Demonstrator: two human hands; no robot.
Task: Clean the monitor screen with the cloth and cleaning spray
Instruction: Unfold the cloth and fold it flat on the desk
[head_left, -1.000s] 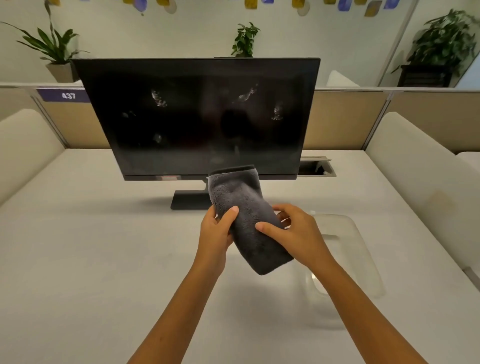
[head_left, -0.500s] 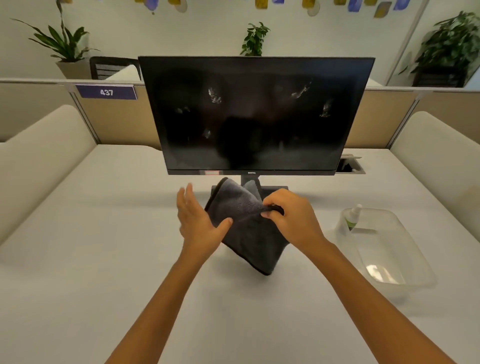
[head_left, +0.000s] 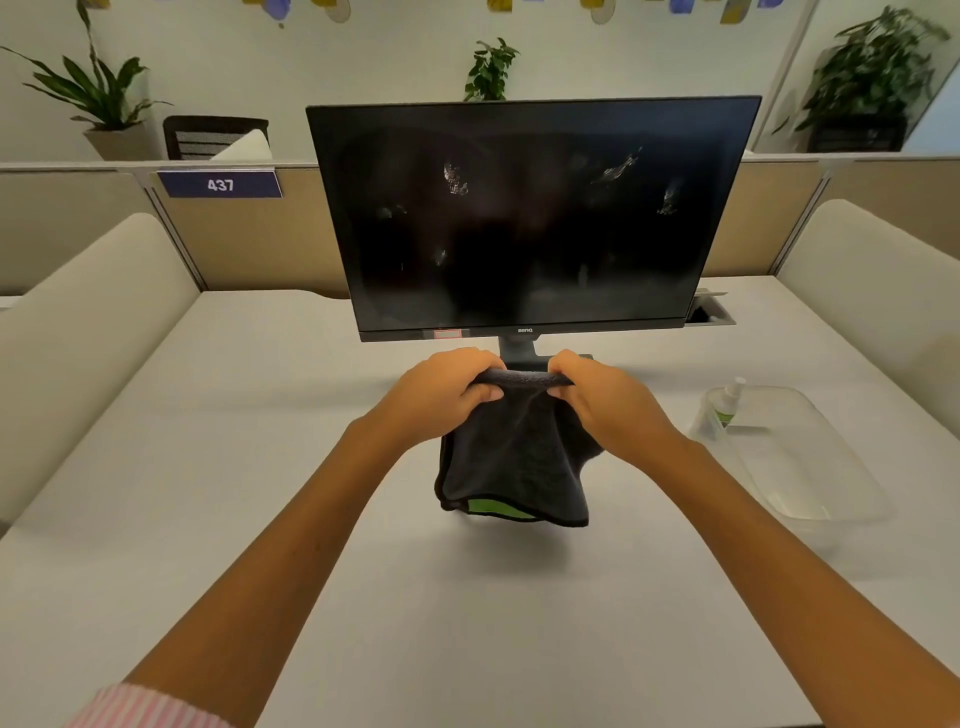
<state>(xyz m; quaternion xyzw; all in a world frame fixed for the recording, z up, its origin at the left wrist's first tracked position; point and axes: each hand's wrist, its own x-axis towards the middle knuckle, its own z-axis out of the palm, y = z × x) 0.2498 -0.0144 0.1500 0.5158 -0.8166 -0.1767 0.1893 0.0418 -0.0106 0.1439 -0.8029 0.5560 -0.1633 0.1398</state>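
Plant: a potted plant (head_left: 98, 104) stands far left behind the partition, beside a dark chair (head_left: 213, 136).
Sign: a blue plate reading 437 (head_left: 220, 184) hangs on the partition, left of the monitor.
Sleeve: a pink-striped sleeve (head_left: 140, 706) shows at the near left edge.
Desk: a pale desk (head_left: 260, 415) carries everything; padded side panels rise at its left and right.
Left hand: the left hand (head_left: 441, 392) has its fingers curled over the cloth's top edge, thumb underneath, pinching the left corner.
Cloth: the dark grey cloth (head_left: 514, 457) hangs from both hands above the desk, near the monitor's stand, its top edge pulled taut between them; a green patch shows at its lower hem.
Monitor: the monitor (head_left: 530, 218) stands upright at the far middle of the desk, screen dark, with pale smears scattered across its upper half.
Right hand: the right hand (head_left: 605, 400) grips the cloth's right corner, fingers curled round the edge.
Spray: the small spray bottle (head_left: 726, 400) leans tilted inside the far left corner of the tray, well right of the hands.
Tray: a clear plastic tray (head_left: 810, 467) sits on the right of the desk.
Cable hatch: an open hatch (head_left: 710, 313) lies just behind the monitor's right lower corner.
Far right: a large leafy plant (head_left: 878, 78) stands behind the partition.
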